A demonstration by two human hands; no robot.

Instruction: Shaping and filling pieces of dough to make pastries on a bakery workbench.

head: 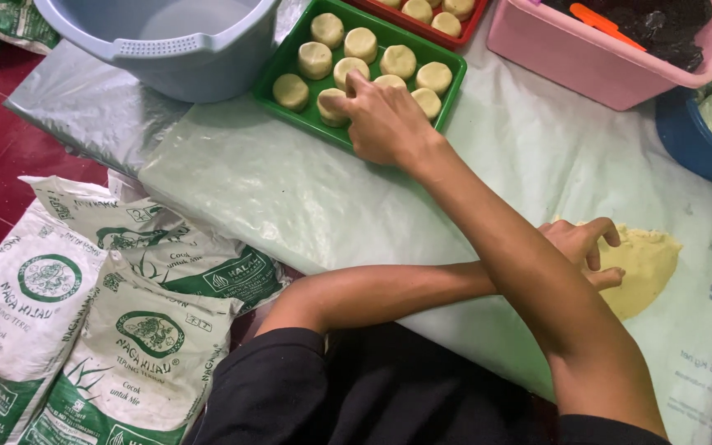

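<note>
My arms are crossed. My right hand (385,124) reaches across to the green tray (280,51) and its fingertips close over a pale round dough piece (329,105) at the tray's near edge. Several more dough rounds (361,43) sit in rows in that tray. My left hand (584,247) lies under my right forearm, at the right, resting on a flat yellow dough sheet (648,264) with its fingers loosely curled and apart. Part of that hand is hidden by the forearm.
A red tray (475,25) with more rounds stands behind the green one. A grey-blue tub (166,49) is at top left, a pink bin (611,62) with dark contents at top right, and a blue bowl (686,140) beside it. Flour sacks (133,330) lie at lower left. A plastic sheet (290,189) covers the work surface.
</note>
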